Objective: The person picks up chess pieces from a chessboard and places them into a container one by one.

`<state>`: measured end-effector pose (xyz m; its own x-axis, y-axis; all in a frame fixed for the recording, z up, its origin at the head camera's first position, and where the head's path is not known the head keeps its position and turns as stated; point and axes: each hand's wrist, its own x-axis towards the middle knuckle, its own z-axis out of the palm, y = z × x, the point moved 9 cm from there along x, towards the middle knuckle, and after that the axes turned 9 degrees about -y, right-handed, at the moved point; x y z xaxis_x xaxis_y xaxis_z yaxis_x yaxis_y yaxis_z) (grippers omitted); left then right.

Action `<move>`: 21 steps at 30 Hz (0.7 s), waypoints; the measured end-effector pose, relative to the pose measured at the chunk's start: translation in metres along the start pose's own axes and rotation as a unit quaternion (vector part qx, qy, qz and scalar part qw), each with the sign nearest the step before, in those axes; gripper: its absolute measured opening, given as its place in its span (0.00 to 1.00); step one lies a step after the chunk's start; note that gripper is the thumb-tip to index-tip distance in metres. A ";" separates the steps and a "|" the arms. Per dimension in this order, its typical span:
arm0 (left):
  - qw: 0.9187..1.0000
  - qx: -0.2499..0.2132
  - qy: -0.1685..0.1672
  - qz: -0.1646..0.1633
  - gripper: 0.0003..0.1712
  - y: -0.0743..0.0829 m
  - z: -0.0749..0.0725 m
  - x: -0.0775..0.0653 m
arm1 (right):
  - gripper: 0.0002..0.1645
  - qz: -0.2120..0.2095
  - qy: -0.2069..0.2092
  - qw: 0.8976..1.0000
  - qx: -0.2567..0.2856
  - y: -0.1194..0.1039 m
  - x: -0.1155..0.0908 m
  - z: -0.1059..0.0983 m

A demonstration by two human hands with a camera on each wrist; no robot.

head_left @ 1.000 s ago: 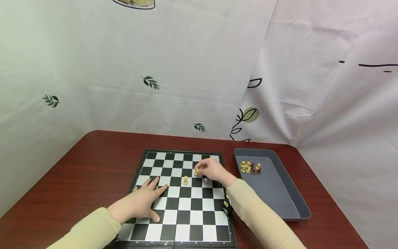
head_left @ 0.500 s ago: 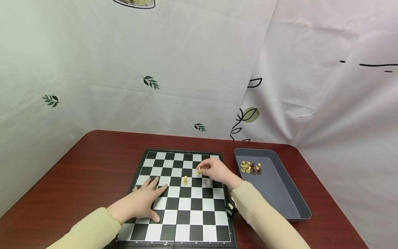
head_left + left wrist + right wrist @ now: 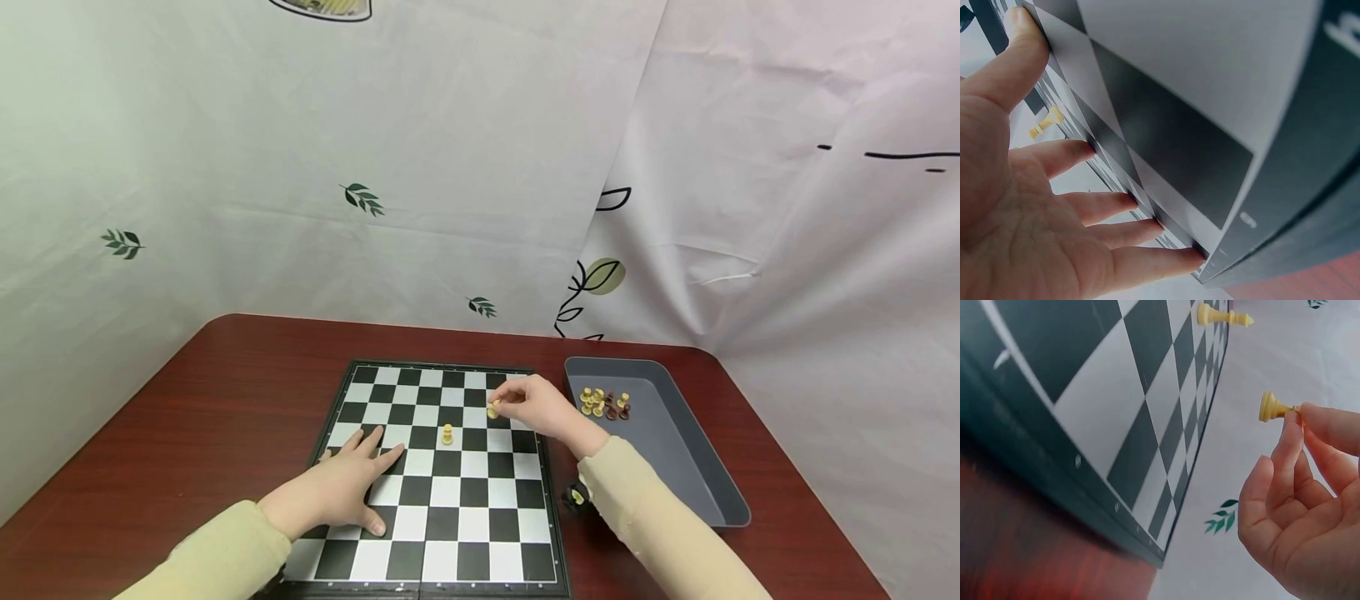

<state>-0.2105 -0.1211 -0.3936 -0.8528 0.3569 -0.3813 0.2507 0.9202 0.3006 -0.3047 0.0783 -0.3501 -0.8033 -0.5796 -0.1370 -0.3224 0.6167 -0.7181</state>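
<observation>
My right hand [image 3: 536, 408] pinches a yellow chess piece [image 3: 492, 410] between thumb and fingers, over the right side of the black-and-white chessboard [image 3: 442, 525]. In the right wrist view this chess piece [image 3: 1269, 407] shows its round base, held apart from the board, with its top hidden in the fingertips. Another yellow chess piece [image 3: 447, 434] stands upright near the board's middle; from the right wrist it looks tall with a pointed top [image 3: 1225, 317]. My left hand [image 3: 341, 487] lies spread on the board's left part, its fingertips [image 3: 1194, 259] touching the squares.
A grey tray [image 3: 675, 467] stands right of the board. Near its far left corner are several yellow chess pieces [image 3: 597, 400] and a few brown chess pieces [image 3: 612, 412]. Red-brown tabletop [image 3: 187, 433] surrounds the board, and a white printed cloth [image 3: 450, 167] hangs behind.
My right hand has moved right across the board, toward the tray, carrying the pinched yellow chess piece. The left hand and the standing piece have stayed in place.
</observation>
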 end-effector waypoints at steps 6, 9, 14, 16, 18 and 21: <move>1.000 -0.001 0.001 0.000 0.61 0.000 0.000 0.000 | 0.12 -0.013 -0.003 1.000 0.000 0.002 -0.011 -0.012; 1.000 -0.002 0.001 0.000 0.61 0.000 0.000 0.000 | 0.11 -0.014 0.000 1.000 -0.004 0.005 -0.016 -0.018; 1.000 -0.001 0.002 0.000 0.61 0.000 0.000 -0.001 | 0.11 0.001 0.011 1.000 -0.016 0.014 -0.022 -0.030; 1.000 -0.002 0.002 0.000 0.61 0.000 0.000 -0.001 | 0.10 0.016 0.018 1.000 -0.016 0.020 -0.025 -0.036; 1.000 -0.003 0.002 0.000 0.61 0.000 0.000 -0.001 | 0.10 0.023 0.023 0.999 -0.019 0.026 -0.027 -0.041; 1.000 -0.002 0.002 0.001 0.61 0.000 0.000 -0.001 | 0.09 0.030 0.032 0.999 -0.022 0.033 -0.031 -0.050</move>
<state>-0.2094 -0.1215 -0.3929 -0.8535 0.3589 -0.3778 0.2509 0.9185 0.3056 -0.3152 0.1436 -0.3350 -0.8518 -0.5064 -0.1343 -0.2927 0.6726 -0.6796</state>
